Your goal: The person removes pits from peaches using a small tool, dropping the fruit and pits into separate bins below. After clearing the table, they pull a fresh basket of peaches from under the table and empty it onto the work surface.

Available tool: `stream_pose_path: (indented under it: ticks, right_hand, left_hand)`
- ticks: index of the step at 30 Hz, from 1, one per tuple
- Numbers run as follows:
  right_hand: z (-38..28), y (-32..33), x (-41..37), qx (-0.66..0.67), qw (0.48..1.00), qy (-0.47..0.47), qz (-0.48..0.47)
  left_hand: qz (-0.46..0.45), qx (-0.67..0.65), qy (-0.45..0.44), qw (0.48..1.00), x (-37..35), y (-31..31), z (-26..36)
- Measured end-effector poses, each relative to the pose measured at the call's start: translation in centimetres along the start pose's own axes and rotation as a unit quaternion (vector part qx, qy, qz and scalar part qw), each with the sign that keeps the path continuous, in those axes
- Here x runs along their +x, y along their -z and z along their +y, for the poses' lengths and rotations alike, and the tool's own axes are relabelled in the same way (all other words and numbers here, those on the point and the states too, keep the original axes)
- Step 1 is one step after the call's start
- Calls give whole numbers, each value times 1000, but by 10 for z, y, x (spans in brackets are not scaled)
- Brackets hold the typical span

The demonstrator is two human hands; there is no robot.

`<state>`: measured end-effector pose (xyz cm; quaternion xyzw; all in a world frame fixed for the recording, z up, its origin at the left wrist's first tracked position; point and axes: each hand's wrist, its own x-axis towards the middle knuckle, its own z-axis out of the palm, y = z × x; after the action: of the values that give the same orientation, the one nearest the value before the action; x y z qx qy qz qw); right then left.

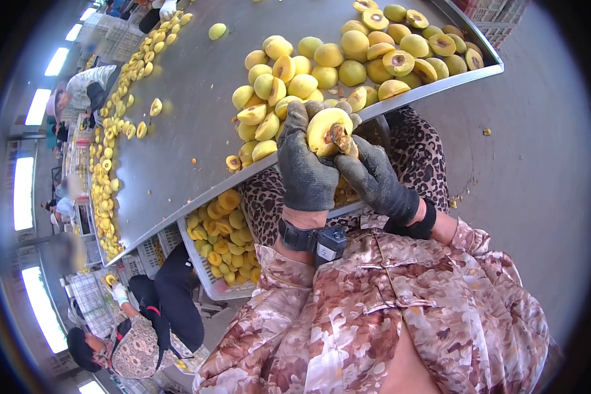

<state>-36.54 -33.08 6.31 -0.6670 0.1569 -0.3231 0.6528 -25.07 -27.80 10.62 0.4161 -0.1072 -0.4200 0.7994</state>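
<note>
Left hand (306, 167), gloved, is curled snugly round a fruit half (323, 131), thumb and fingers on its rim. Right hand (377, 180), also gloved, is nearly closed, thumb and fingertips pinching a brown piece (345, 143) at the middle of the cut face; stone or tool tip, cannot tell. The fruit half sits in front of the body, just off the near edge of the desk and above the lap. Its cut face points back at the wearer, rounded skin side toward the desk. Outline is close to round, so long axis is hard to call; the brown piece slants from the fruit's middle down toward the right hand. Step looks like clearing the stone from the half; next move seems to call for a steady left grip and a small right-hand twist or pull, without tearing the flesh. Further out, a pile of yellow fruit (354, 44), whole and cut, lies along the near side of the metal desk (190, 98). Left of the lap, a crate (233, 291) holds more pieces. Beyond it, a co-worker (141, 345) sits at lower left.
</note>
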Motion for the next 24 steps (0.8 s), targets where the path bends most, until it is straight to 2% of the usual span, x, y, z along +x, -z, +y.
stream_pose_path:
  ticks: [2, 3, 4, 5, 6, 7, 8, 9, 11, 13, 14, 15, 16, 18, 21, 22, 24]
  right_hand:
    - [5, -10, -1, 10, 1000, -5, 5]
    - [10, -12, -1, 12, 1000, 3, 1]
    - [7, -22, 2, 106, 994, -24, 17]
    - [5, -18, 9, 44, 998, -32, -26]
    - [-8, -25, 14, 72, 995, -68, -16]
    - [-6, -24, 21, 66, 996, -61, -18]
    - [-7, -23, 23, 26, 998, -40, -35]
    - [-16, -22, 24, -16, 998, -22, -49]
    - [-2, -19, 14, -58, 995, 33, -78]
    - [-4, -27, 9, 5, 996, -18, -92]
    - [-6, -30, 7, 36, 994, -44, -96]
    - [-9, -28, 0, 91, 983, -104, -118]
    - [-12, -25, -8, 142, 967, -166, -133]
    - [-10, -24, -16, 275, 924, -196, -179]
    - [-30, -18, -15, 308, 873, -300, -231]
    - [-29, -19, -13, 285, 886, -270, -247]
    - [-21, -28, -12, 240, 903, -218, -281]
  left_hand:
    - [-13, -32, -21, 999, 4, 8, 0]
    - [46, -53, -16, 997, 6, 7, 3]
    - [20, -52, -40, 998, 11, 15, 2]
    - [-3, -50, -57, 997, 11, 24, 2]
    - [-2, -16, -99, 995, 1, 23, 12]
    - [-11, 17, -138, 990, -5, 14, 20]
    - [-12, -17, -157, 987, -6, 10, 20]
    - [-5, 48, -207, 977, -7, 8, 21]
    - [-42, 47, -241, 969, -13, 7, 27]
    - [-34, 24, -224, 974, -20, 5, 34]
    - [0, 23, -187, 982, -24, 4, 37]
    - [-9, 52, -190, 980, -26, 6, 39]
    - [-19, 80, -192, 978, -28, 7, 40]
    - [-46, 83, -163, 982, -32, 11, 46]
    - [-94, 96, -177, 975, -36, 23, 43]
    - [-121, 55, -181, 974, -41, 25, 45]
    - [-135, -14, -131, 982, -49, 32, 53]
